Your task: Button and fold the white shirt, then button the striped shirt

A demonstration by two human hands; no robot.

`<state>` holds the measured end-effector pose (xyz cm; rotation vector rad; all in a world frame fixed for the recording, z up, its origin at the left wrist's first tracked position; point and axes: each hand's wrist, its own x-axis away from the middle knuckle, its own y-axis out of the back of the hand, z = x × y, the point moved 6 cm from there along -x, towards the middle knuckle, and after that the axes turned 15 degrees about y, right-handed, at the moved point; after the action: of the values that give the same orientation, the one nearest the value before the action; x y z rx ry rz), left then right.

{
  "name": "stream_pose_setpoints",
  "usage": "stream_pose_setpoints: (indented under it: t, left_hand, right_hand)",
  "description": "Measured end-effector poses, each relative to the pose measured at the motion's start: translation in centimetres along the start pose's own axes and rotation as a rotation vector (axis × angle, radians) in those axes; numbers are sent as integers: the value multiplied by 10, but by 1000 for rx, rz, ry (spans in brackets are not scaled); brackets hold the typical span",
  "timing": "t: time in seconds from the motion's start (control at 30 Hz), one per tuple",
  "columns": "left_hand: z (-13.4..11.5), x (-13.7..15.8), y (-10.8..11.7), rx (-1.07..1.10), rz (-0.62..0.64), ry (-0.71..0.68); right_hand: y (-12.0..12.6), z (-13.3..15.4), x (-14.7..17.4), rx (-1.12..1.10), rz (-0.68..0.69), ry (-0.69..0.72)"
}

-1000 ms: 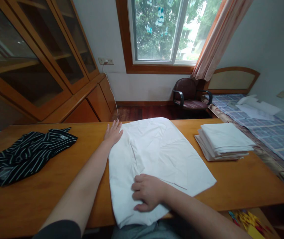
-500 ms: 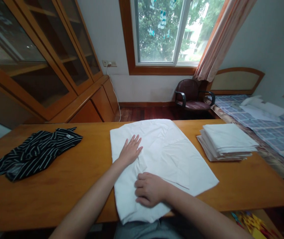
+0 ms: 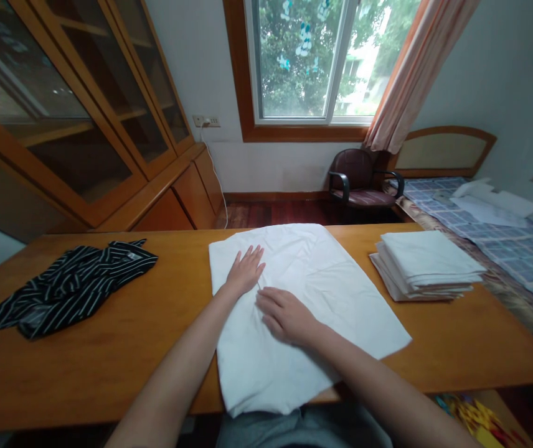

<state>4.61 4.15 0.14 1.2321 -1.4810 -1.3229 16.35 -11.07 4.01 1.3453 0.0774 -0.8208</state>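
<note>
A white cloth (image 3: 322, 292) with a few creases lies spread on the wooden table, its near edge hanging at the table's front by my lap. Flat on its left part rests my left hand (image 3: 246, 269), fingers spread. Just below and to the right, my right hand (image 3: 287, 316) lies palm down on the cloth, fingers close together and pointing left toward a small crease. Its fingertips touch the fabric, and the thumb side is partly hidden.
A black striped garment (image 3: 84, 280) lies crumpled at the table's left. At the right stands a stack of folded white cloths (image 3: 429, 264). Beyond the wooden table (image 3: 173, 348) are a brown armchair (image 3: 360, 177) and a bed (image 3: 500, 236); a glass-door cabinet (image 3: 108, 112) is at left.
My right hand has moved up and away from me over the cloth, its curled fingers now straighter. The fold by it looks flatter. My left hand has hardly moved.
</note>
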Motion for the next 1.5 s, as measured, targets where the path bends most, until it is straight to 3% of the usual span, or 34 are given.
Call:
stream_pose_setpoints:
  t: [0.13, 0.3, 0.57, 0.73, 0.9, 1.03, 1.13, 1.3, 1.5]
  left_hand:
    - [1, -2, 0, -10, 1, -8]
    - [7, -12, -2, -17, 7, -2]
    - [17, -27, -7, -5, 32, -21]
    - [17, -20, 4, 82, -7, -35]
    - [13, 20, 19, 139, -127, 58]
    - [11, 66, 15, 58, -122, 145]
    - [15, 88, 10, 9, -111, 195]
    - [21, 92, 8, -22, -84, 133]
    - [37, 78, 12, -24, -31, -9]
  right_hand:
    - [-4, -15, 3, 16, 132, 29]
    - [0, -8, 17, -18, 217, 86]
    - [8, 11, 33, -71, 240, 98]
    - [18, 10, 33, -125, 170, 56]
    - [45, -33, 41, 31, 18, -70]
    - [55, -80, 64, 242, 89, -263]
    - [53, -97, 83, 308, 172, -393]
    - [43, -85, 100, 350, 201, -479]
    - [41, -52, 95, 422, 146, -499]
